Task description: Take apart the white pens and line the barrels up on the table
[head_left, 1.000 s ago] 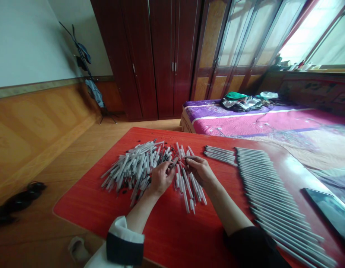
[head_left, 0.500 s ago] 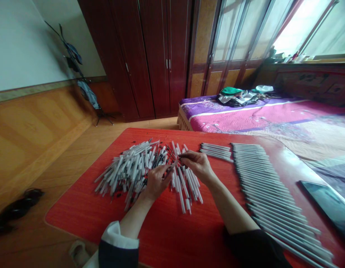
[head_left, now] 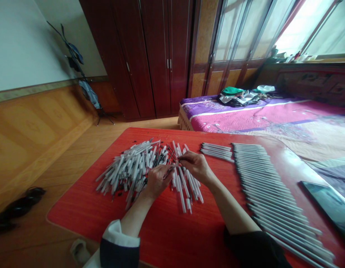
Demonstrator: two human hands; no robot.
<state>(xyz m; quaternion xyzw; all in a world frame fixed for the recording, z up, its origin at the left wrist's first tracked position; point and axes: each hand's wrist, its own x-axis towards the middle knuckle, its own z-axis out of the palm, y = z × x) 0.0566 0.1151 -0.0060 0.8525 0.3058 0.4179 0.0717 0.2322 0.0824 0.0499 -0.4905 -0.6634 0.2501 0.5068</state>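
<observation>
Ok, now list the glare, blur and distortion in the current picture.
Head view: the window at upper right is washed out; a pale sheen lies on the red table beside the row of pale rods; the dark wardrobe leans, as through a wide lens; the slim pieces in the left hand and right hand are too soft to make out.

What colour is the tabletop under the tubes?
Red tabletop; shows best in the head view.

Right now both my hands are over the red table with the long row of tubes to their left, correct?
Left is wrong: the head view shows the long row of tubes to the right of your left hand and right hand.
</observation>
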